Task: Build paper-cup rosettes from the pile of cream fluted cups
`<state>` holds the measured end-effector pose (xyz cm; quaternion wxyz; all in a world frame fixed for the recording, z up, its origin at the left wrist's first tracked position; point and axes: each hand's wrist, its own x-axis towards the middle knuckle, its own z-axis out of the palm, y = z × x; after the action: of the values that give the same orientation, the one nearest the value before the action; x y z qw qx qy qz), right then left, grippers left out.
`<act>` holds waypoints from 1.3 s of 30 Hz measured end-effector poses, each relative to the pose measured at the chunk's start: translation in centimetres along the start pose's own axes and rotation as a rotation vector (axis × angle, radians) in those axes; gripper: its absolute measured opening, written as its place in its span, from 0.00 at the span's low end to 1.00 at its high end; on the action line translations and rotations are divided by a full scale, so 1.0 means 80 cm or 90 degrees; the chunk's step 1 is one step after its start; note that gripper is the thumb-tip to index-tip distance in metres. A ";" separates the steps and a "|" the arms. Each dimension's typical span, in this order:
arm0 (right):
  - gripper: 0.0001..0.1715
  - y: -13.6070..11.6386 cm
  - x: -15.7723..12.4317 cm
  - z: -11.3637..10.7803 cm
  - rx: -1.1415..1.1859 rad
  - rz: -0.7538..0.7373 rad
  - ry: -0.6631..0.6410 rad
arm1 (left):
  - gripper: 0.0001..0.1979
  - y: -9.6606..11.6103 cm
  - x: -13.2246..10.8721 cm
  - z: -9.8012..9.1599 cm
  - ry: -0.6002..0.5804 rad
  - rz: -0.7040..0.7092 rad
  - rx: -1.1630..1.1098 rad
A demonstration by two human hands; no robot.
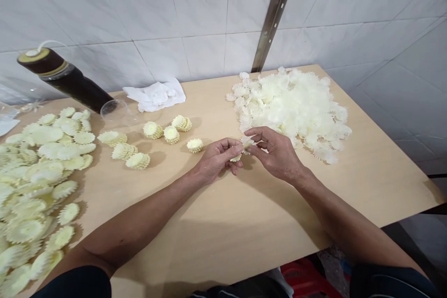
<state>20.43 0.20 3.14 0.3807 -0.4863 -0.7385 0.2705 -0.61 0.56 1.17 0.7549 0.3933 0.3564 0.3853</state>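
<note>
My left hand (220, 158) is closed round a small stack of pale yellow flower-shaped pieces (236, 157) with jagged edges, just above the middle of the table. Close beside it, my right hand (274, 151) pinches a thin whitish flower-shaped piece (247, 143) between thumb and fingers. The fingers cover much of both. Behind my right hand lies a wide heap of thin, translucent white flower pieces (289, 102). Several short stacks of yellowish flower pieces stand left of my left hand, the nearest stack (194, 145) almost at its wrist.
A large pile of yellowish flower pieces (38, 181) covers the table's left side. Toward the wall stand a dark bottle (75, 79), a clear plastic cup (114, 111) and crumpled white tissue (157, 95). A metal upright (275, 16) runs up the tiled wall. Below the front edge shows a red stool (307, 279).
</note>
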 end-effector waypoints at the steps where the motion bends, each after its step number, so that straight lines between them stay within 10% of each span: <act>1: 0.16 -0.001 -0.001 0.001 -0.001 0.003 -0.004 | 0.26 -0.001 0.000 0.000 0.011 0.008 0.013; 16: 0.28 -0.007 0.003 0.007 0.090 0.191 -0.083 | 0.15 -0.021 -0.004 -0.001 0.177 0.178 0.265; 39: 0.33 -0.009 0.000 0.019 0.050 0.168 -0.008 | 0.27 -0.006 -0.001 -0.002 0.092 0.128 0.161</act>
<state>18.82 -0.13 2.80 0.3560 -0.5621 -0.6594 0.3501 -0.60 0.36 0.67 0.6295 0.4902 0.4141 0.4381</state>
